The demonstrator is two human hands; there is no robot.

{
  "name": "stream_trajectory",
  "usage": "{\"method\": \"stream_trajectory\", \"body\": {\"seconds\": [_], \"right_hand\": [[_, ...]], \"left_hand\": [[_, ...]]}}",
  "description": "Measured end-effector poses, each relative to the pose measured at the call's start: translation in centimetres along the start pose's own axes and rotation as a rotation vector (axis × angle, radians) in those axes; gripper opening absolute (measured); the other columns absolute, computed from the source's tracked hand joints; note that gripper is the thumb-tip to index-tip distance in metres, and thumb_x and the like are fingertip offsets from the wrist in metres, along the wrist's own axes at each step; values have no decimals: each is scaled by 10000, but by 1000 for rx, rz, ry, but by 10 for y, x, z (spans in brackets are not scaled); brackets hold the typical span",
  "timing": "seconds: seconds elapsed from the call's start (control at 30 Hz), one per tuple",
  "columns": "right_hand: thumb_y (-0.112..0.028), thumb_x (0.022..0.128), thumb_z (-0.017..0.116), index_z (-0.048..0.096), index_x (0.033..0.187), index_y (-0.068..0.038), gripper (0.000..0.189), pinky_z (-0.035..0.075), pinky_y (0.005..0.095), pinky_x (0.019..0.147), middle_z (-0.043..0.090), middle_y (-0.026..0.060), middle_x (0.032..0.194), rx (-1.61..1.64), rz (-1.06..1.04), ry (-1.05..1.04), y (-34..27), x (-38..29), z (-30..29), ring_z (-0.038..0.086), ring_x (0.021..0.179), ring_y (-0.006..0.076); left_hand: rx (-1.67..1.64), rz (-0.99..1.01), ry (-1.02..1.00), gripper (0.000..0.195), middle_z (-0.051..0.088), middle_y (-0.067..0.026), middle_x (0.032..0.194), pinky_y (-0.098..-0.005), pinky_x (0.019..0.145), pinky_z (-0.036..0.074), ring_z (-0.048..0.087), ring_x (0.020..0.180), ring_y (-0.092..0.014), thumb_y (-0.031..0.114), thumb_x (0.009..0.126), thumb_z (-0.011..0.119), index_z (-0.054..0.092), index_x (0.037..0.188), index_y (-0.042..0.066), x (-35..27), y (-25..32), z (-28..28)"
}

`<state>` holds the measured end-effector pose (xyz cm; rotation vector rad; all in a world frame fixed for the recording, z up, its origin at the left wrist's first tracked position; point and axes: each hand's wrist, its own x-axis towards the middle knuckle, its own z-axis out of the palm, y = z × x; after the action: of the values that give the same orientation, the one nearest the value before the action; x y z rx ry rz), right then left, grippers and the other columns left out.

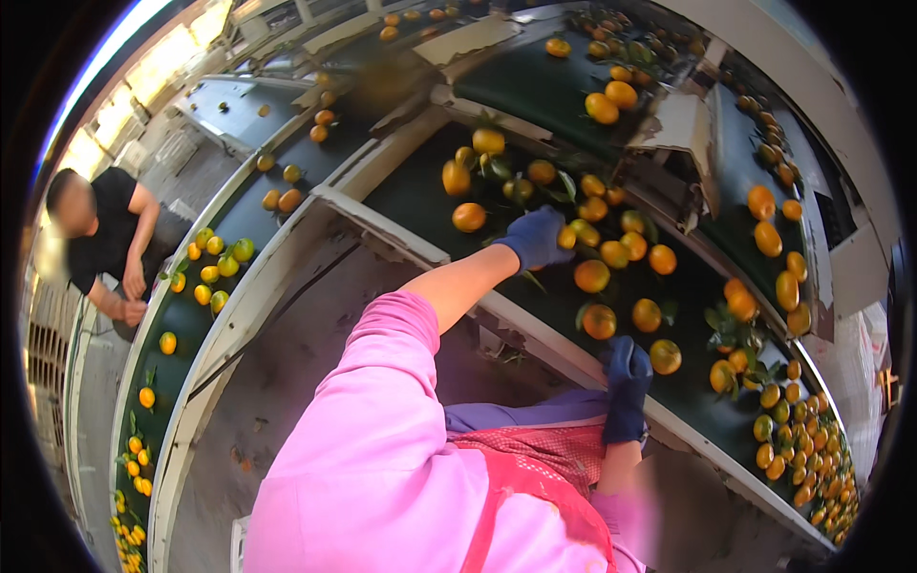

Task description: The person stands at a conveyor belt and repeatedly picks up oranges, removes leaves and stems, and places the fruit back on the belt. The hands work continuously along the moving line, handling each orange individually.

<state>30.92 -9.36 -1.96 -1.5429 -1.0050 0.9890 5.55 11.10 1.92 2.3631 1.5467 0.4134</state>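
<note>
My left hand (541,236), in a blue knitted glove, reaches over the dark green conveyor belt (698,408) among loose orange citrus fruits. A small citrus fruit (566,237) lies right against its fingers; whether they grip it is hidden. My right hand (629,387), in a dark blue glove, is at the belt's near edge with its fingers curled in and no fruit visible in it. Close by are a citrus fruit (599,321) and a greenish-orange citrus fruit (665,357). Some fruits carry stems and green leaves (566,186).
A white metal rail (544,344) runs along the belt's near side. To the left, another belt (183,365) carries scattered fruit, with a person (114,243) beyond it. Many fruits crowd the belt's right end (817,444). A metal housing (673,125) with worn edges stands beyond the belt.
</note>
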Motion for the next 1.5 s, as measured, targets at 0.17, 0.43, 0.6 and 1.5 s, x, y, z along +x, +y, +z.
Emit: {"method": "stream_trajectory", "body": {"seconds": [0.17, 0.43, 0.6, 1.5], "right_hand": [[-283, 1054, 595, 739, 978, 2, 328, 495, 279, 586, 701, 49, 772, -44, 63, 39, 3, 8, 10, 626, 643, 122], [-270, 1048, 619, 743, 1049, 7, 303, 508, 262, 633, 726, 57, 827, 44, 9, -10, 3, 9, 37, 675, 717, 130], [-278, 1053, 606, 742, 1038, 11, 319, 488, 257, 624, 728, 73, 817, 24, -33, -13, -3, 13, 43, 660, 699, 127], [-334, 1047, 612, 746, 1071, 6, 366, 518, 256, 627, 729, 68, 813, 12, -129, -2, 22, 32, 125, 634, 684, 108]], "left_hand": [[-1104, -288, 266, 444, 685, -137, 1127, -385, 712, 631, 727, 973, -262, 326, 898, 804, 689, 1211, 34, -12, -84, -57], [-742, -457, 834, 338, 704, -113, 1133, -369, 846, 592, 681, 1001, -227, 334, 988, 676, 663, 1192, 65, -77, -324, -210], [-541, -900, 1547, 739, 706, -205, 1165, -376, 901, 563, 696, 1030, -298, 517, 843, 770, 623, 1273, -65, -144, -423, -268], [-46, -272, 473, 542, 627, -205, 1325, -454, 1059, 487, 604, 1245, -394, 323, 905, 722, 585, 1359, 60, -85, -282, -60]]}}
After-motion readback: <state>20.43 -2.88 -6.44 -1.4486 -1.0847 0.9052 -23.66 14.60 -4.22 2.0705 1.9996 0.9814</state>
